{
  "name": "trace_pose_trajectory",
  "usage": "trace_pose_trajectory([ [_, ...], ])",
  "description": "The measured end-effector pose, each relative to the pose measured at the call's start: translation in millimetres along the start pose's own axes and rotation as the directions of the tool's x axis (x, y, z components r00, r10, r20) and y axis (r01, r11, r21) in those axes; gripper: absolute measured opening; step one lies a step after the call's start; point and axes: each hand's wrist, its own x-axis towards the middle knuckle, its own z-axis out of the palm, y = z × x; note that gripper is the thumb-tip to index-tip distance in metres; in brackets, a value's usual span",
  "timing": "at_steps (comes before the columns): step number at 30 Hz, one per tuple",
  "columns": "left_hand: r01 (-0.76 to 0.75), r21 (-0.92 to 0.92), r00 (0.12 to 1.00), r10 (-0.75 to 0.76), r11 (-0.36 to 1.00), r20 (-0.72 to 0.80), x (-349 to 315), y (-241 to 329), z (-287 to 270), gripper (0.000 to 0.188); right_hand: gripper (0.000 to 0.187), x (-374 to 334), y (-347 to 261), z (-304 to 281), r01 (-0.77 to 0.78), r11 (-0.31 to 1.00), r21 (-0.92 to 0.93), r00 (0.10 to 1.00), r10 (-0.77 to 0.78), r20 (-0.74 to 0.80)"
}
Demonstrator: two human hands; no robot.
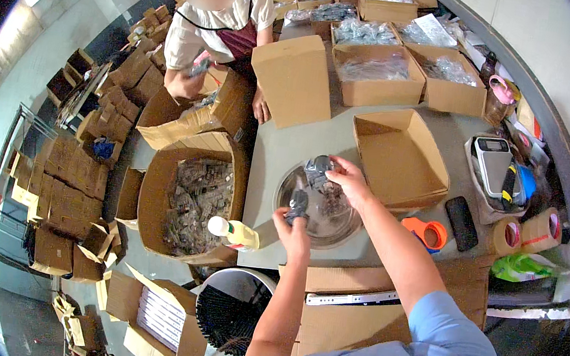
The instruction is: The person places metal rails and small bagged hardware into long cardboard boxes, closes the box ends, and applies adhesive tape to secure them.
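Observation:
My left hand (293,231) has its fingers closed on a small dark grey part (298,203), which sticks up past the fingertips. Farther off and slightly to the right, my right hand (348,178) grips a larger dark piece, black and grey (318,169), whose exact kind I cannot make out. Both hands are over a round, clear shallow bowl (343,241) on the grey table (282,145). Small dark bits lie inside the bowl, partly hidden by my hands.
Left of the bowl stand a yellow bottle with a white cap (243,236) and a carton of metal parts (199,199). An open cardboard tray (406,158), phone (461,223), orange tape ring (434,235) and scale (492,166) sit rightward. A co-worker (218,32) handles parts across the table.

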Motion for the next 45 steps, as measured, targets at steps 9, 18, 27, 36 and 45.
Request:
trace_pose_trajectory([
  [9, 0.777, -0.554, 0.629, -0.342, 0.299, 0.698, -82.0, 60.3, -42.7, 0.055, 0.035, -63.3, -53.1, 7.8, 0.324, 0.943, 0.07, 0.946, -0.321, -0.046],
  [18, 0.95, -0.076, 0.257, -0.62, 0.303, 0.741, -197.9, 12.0, -67.5, 0.045, 0.011, -295.9, -43.8, -129.3, 0.076, 0.781, -0.62, 0.821, -0.402, -0.406],
  [27, 0.897, 0.153, 0.211, -0.705, 0.415, 0.677, -245.5, 27.4, -65.6, 0.045, 0.014, -401.3, 35.8, -163.8, -0.071, 0.51, -0.857, 0.781, -0.506, -0.366],
  [36, 0.463, 0.183, 0.652, -0.473, 0.867, 0.592, -275.7, 52.9, -71.1, 0.049, 0.047, -416.5, -26.6, -30.0, -0.125, 0.972, -0.198, 0.987, 0.101, -0.128],
  [45, 0.157, 0.125, 0.688, -0.199, 0.98, 0.698, -268.2, 76.1, -68.4, 0.054, 0.049, -404.0, -18.2, -9.0, -0.171, 0.928, 0.331, 0.976, 0.206, -0.071],
])
